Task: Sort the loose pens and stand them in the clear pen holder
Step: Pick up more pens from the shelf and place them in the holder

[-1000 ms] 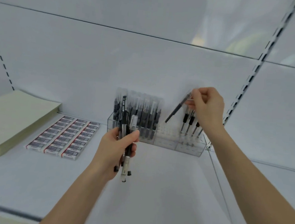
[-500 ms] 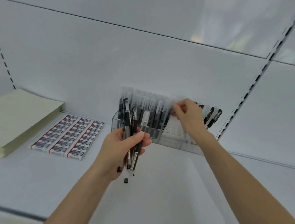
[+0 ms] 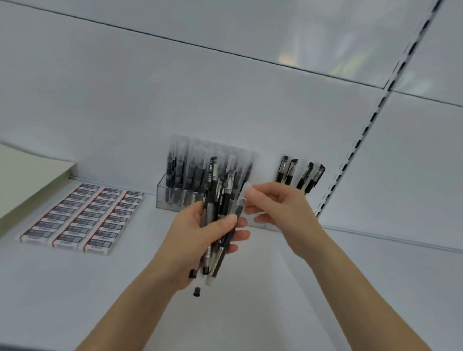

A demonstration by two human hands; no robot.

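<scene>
My left hand [image 3: 192,236] grips a bundle of loose pens [image 3: 217,202], black and clear-barrelled, held upright above the white shelf. My right hand [image 3: 283,210] is beside the bundle and pinches the clear cap of one pen [image 3: 240,208] at its right edge. Behind them, against the back wall, stands the clear pen holder [image 3: 162,195]. Several clear-capped pens [image 3: 195,167] stand in its left part and several black pens [image 3: 299,175] in its right part. My hands hide the holder's middle.
Rows of small boxed erasers [image 3: 83,216] lie on the shelf [image 3: 270,303] to the left, with a stack of pale paper [image 3: 8,185] further left. A slotted shelf upright [image 3: 367,130] runs up the wall at the right.
My right hand stood a black pen in the holder's right part, then moved left and down to the bundle and now pinches another pen. The left hand has stayed about where it was.
</scene>
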